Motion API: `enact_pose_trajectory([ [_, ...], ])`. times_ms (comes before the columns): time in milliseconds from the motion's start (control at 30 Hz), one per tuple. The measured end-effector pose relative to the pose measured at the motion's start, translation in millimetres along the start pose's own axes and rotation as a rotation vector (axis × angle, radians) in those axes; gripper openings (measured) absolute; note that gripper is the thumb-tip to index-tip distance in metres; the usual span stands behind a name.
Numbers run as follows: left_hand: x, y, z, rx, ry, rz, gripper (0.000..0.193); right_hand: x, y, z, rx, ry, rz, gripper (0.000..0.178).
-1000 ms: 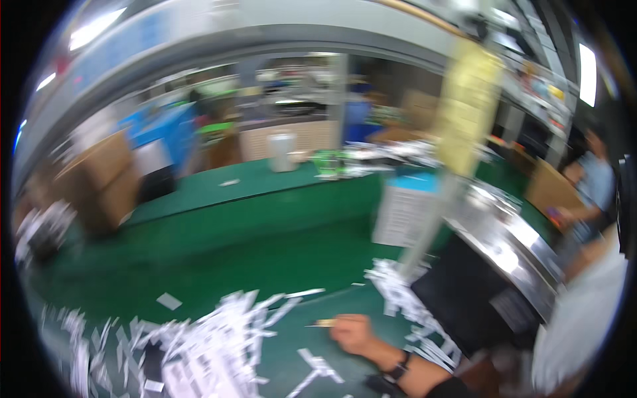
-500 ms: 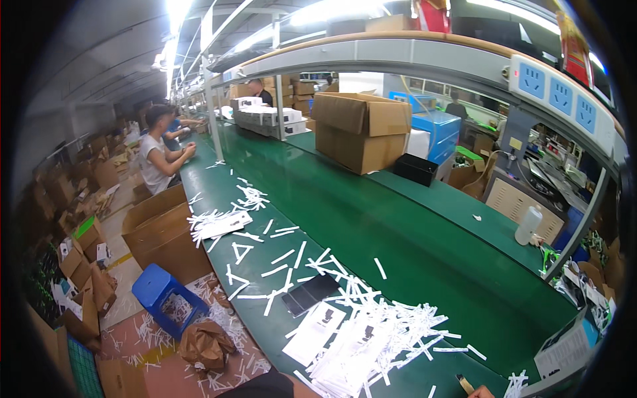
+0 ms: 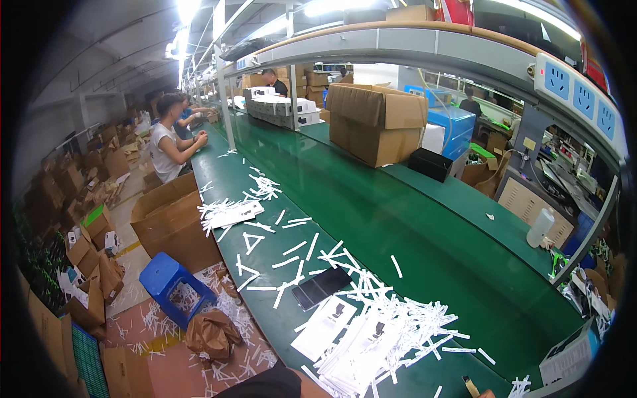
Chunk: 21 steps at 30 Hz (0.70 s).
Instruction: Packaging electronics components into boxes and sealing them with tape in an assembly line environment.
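Many white paper strips (image 3: pixel 371 312) are scattered across the green workbench (image 3: pixel 424 245), heaped thickest at its near end over white leaflets (image 3: pixel 325 328), beside a dark flat device (image 3: pixel 321 287), presumably within easy reach. Neither hand is seen, so no grip can be told. Cardboard boxes (image 3: pixel 376 121) are stacked farther along.

Both hands lie out of view; a white packet (image 3: pixel 569 357) (lower right) is edge-cropped.

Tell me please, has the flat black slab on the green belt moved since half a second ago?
No. The flat black slab lies as before among the white paper strips, level with the blue stool beside the green belt.
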<state>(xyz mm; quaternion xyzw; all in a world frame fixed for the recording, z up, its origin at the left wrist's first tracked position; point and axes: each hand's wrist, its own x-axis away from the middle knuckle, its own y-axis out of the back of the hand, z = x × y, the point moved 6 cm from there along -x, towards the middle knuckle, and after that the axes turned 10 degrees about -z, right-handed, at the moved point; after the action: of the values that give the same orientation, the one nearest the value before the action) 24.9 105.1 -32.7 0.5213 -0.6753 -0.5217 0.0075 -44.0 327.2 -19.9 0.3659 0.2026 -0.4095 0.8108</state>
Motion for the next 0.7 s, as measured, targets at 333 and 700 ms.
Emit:
enact_pose_trajectory([
  [333, 67.6, -346.3, 83.2, -0.628, -0.072, -0.25, 0.024, -6.6, 13.2, 12.2, 0.101, -0.016, -0.086, 0.01],
  [700, 3.4, -3.8, -2.3, 0.134, 0.122, -0.036, 0.024, 0.2, 6.7, 3.0, -0.114, 0.042, -0.138, 0.035],
])
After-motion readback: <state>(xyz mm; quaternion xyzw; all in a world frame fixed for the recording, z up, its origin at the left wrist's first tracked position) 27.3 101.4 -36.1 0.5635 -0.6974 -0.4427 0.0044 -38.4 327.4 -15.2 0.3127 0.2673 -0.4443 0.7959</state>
